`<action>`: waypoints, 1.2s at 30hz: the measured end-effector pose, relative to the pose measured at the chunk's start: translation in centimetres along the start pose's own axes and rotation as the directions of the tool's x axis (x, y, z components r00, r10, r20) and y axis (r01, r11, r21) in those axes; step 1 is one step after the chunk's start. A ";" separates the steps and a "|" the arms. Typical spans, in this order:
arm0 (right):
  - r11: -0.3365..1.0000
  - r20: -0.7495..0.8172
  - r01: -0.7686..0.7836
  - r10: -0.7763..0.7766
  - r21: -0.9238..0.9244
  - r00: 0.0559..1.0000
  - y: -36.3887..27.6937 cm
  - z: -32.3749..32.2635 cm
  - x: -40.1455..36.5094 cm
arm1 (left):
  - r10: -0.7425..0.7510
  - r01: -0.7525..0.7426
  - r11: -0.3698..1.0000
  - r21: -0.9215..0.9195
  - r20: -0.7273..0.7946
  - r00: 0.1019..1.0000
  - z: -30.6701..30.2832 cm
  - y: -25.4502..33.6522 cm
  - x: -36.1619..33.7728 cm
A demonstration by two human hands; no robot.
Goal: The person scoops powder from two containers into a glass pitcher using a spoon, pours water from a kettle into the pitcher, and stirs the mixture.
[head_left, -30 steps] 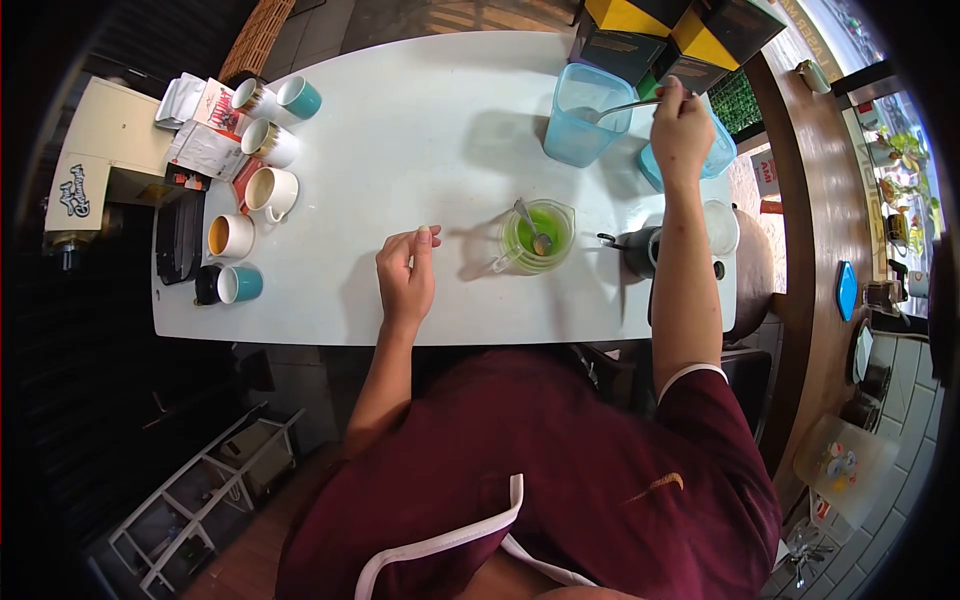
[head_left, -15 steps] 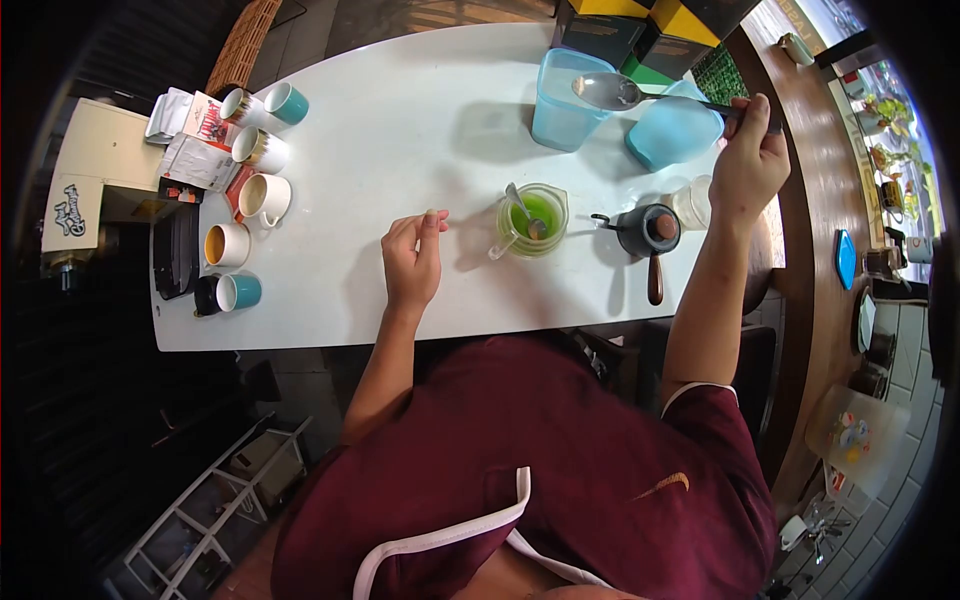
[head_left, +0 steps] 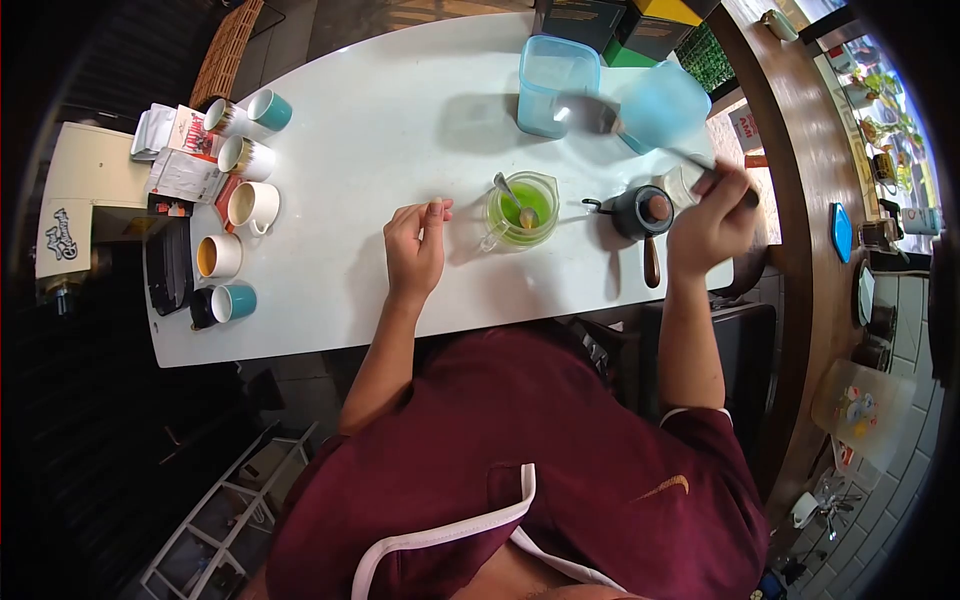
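My right hand [head_left: 712,225] is wrapped round the dark handle of a large metal spoon [head_left: 598,116], blurred by motion. The spoon's bowl hangs near an upright blue translucent container [head_left: 545,100] and a second blue container [head_left: 668,100]. My left hand [head_left: 416,245] is loosely closed above the white table, thumb against curled fingers, with nothing visible in it. To its right stands a glass jug [head_left: 550,195] of green liquid [head_left: 518,208], with a small spoon [head_left: 506,188] leaning inside. Below my right forearm's reach sits a dark pot [head_left: 632,212] with a wooden handle.
Several cups, among them a white mug [head_left: 254,207] and a teal cup [head_left: 234,302], line the left side of the white table [head_left: 340,150]. Behind them lie packets [head_left: 186,176] and a black tray [head_left: 170,262]. Dark boxes [head_left: 655,35] stand at the far edge. A clear jar [head_left: 680,186] is beside the pot.
My right hand has come down and left with the large spoon, whose bowl is now lower. The left hand stays nearly in place. The whole view has shifted slightly.
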State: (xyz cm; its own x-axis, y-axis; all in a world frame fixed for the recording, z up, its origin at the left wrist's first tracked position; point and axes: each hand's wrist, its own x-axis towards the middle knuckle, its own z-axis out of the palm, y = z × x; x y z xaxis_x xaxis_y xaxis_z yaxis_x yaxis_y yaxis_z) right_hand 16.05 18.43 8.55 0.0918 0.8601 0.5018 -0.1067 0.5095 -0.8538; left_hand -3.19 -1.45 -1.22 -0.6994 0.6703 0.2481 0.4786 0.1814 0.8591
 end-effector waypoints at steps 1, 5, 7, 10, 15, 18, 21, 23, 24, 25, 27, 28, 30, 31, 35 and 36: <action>1.000 -0.023 0.016 -0.016 0.025 1.000 0.8 0.6 1.4 | 0.002 -0.002 1.000 0.001 -0.002 1.000 0.0 0.0 0.0; 0.994 0.017 0.101 -0.102 0.035 0.995 4.3 4.1 5.4 | 0.007 -0.008 1.000 -0.012 -0.029 1.000 -0.1 0.2 -0.2; 0.993 0.088 0.085 -0.077 -0.081 0.993 5.5 5.6 5.7 | -0.007 0.006 1.000 -0.026 -0.052 0.999 -0.3 0.3 -0.4; 0.977 0.174 0.032 0.005 -0.210 0.985 7.1 7.6 5.3 | -0.021 0.020 1.000 -0.013 -0.070 0.997 -0.8 0.3 -0.6; 0.892 0.315 -0.106 0.264 -0.440 0.912 8.3 9.0 4.4 | -0.086 0.081 0.996 -0.048 -0.098 0.991 -1.6 0.2 -1.0; 0.881 0.310 -0.197 0.349 -0.430 0.884 9.1 9.2 4.0 | -0.064 0.057 0.996 -0.063 -0.114 0.991 -1.8 -0.1 -0.8; 0.885 0.313 -0.228 0.369 -0.406 0.875 8.5 8.7 3.7 | -0.031 0.026 0.999 -0.047 -0.105 0.994 -1.4 -0.1 -0.1; 0.898 0.344 -0.188 0.335 -0.397 0.877 7.5 6.9 3.4 | -0.015 0.011 0.999 -0.051 -0.081 0.997 -0.9 0.1 0.5; 0.915 0.380 -0.140 0.292 -0.379 0.878 6.9 5.6 3.2 | 0.007 -0.010 0.998 -0.054 -0.068 0.998 -0.6 0.4 0.9; 0.889 0.353 -0.111 0.288 -0.445 0.890 5.9 3.9 2.8 | 0.008 -0.012 0.998 -0.058 -0.057 0.998 -0.4 0.8 1.3; 0.813 0.278 -0.043 0.247 -0.580 0.928 3.7 -0.2 1.4 | 0.051 -0.051 0.998 -0.022 -0.001 0.999 0.1 1.7 2.0; 0.803 0.202 -0.032 0.188 -0.596 0.961 3.9 -2.4 0.1 | 0.050 -0.049 0.998 -0.026 0.008 0.999 0.4 1.6 2.3; 0.607 0.204 0.106 0.095 -0.788 0.974 3.3 -6.5 -2.0 | 0.121 -0.121 0.993 -0.006 0.074 0.990 0.9 1.2 2.9; 0.556 0.210 0.174 0.000 -0.813 0.978 4.1 -8.4 -3.1 | 0.118 -0.118 0.993 -0.006 0.081 0.990 1.2 1.3 3.1; 0.581 0.031 -0.164 0.310 -0.797 0.950 4.8 -10.7 -6.6 | 0.183 -0.180 0.983 -0.036 0.098 0.978 2.5 2.2 4.2; 0.612 0.009 -0.402 0.556 -0.681 0.831 4.8 -10.6 -6.7 | 0.211 -0.207 0.977 -0.060 0.069 0.975 2.9 2.3 4.1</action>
State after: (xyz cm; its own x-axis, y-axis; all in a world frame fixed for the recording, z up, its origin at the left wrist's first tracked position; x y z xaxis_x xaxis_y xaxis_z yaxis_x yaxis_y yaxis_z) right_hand 25.46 14.85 -0.39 0.0084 0.9984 -0.0563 0.5721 -0.0510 -0.8186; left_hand -3.45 3.82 0.54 -0.5445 0.7416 0.3918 0.5802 -0.0043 0.8144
